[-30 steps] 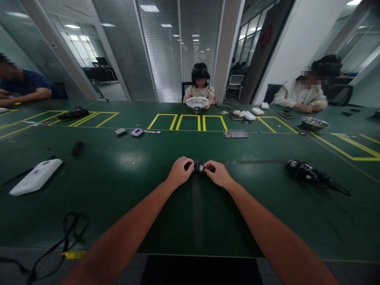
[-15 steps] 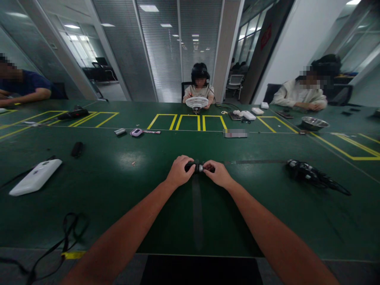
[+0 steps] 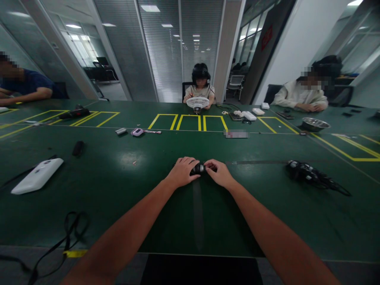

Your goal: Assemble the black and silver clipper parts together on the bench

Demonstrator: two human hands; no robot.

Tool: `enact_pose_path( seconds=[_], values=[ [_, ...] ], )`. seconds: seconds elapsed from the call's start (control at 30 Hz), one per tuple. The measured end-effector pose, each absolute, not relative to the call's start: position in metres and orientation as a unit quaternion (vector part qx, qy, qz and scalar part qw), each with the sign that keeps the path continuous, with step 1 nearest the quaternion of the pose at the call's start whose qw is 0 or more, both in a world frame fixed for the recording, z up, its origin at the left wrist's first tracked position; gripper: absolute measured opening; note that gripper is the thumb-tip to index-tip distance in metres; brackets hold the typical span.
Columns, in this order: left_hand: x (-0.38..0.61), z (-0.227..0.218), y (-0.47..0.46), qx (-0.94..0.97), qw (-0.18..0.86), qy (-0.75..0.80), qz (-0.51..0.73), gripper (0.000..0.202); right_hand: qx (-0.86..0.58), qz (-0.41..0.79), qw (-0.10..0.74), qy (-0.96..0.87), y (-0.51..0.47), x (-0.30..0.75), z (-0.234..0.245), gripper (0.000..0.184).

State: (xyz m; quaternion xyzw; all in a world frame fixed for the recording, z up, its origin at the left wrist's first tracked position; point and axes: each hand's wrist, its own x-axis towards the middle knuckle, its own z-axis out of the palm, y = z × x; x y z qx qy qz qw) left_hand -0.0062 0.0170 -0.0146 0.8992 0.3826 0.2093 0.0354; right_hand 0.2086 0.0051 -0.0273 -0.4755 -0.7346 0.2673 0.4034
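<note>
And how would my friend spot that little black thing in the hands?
Find the big green table, then the left hand and right hand close together on its near half. Between them shows a small black thing with a pale band. Unlike the black bundle farther right, it has hands on it.

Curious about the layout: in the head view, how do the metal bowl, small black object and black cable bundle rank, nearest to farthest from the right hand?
1. Small black object: at the right hand.
2. Black cable bundle: off to the right.
3. Metal bowl: right, farther back.
</note>
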Motion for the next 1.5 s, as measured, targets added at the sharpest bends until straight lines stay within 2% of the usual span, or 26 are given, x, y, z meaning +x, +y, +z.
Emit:
enact_pose_path(
  seconds=[0.3, 0.43, 0.67, 0.83, 0.93, 1.03, 1.17, 1.33, 1.5],
  values=[
    [-0.006, -0.015, 0.022, 0.895, 0.057, 0.383, 0.222, 0.035, -0.501, 0.262, 0.427, -0.706, 0.008, 0.211, -0.029, 0.019],
    [-0.005, -0.013, 0.019, 0.858, 0.054, 0.412, 0.303, 0.029, -0.508, 0.254, 0.450, -0.689, 0.008, 0.211, -0.027, 0.020],
    [0.011, -0.008, 0.008, 0.728, -0.017, 0.525, 0.441, 0.031, -0.524, 0.279, 0.563, -0.576, -0.015, 0.166, -0.018, 0.029],
    [0.024, -0.009, 0.003, 0.736, -0.008, 0.533, 0.417, 0.029, -0.509, 0.327, 0.578, -0.547, -0.020, 0.141, -0.021, 0.044],
    [0.029, -0.009, 0.000, 0.756, 0.000, 0.519, 0.399, 0.024, -0.514, 0.335, 0.560, -0.556, -0.019, 0.138, -0.023, 0.046],
    [0.035, -0.009, -0.004, 0.767, 0.016, 0.505, 0.396, 0.019, -0.516, 0.326, 0.577, -0.543, -0.019, 0.137, -0.021, 0.045],
    [0.044, -0.009, -0.009, 0.777, 0.060, 0.472, 0.413, 0.026, -0.531, 0.314, 0.610, -0.497, -0.015, 0.139, -0.018, 0.047],
    [0.049, -0.011, -0.012, 0.813, 0.107, 0.405, 0.403, 0.057, -0.545, 0.306, 0.636, -0.453, -0.008, 0.148, -0.019, 0.045],
    [0.050, -0.015, -0.014, 0.822, 0.129, 0.394, 0.391, 0.072, -0.539, 0.326, 0.661, -0.408, -0.005, 0.152, -0.018, 0.043]
  ],
)
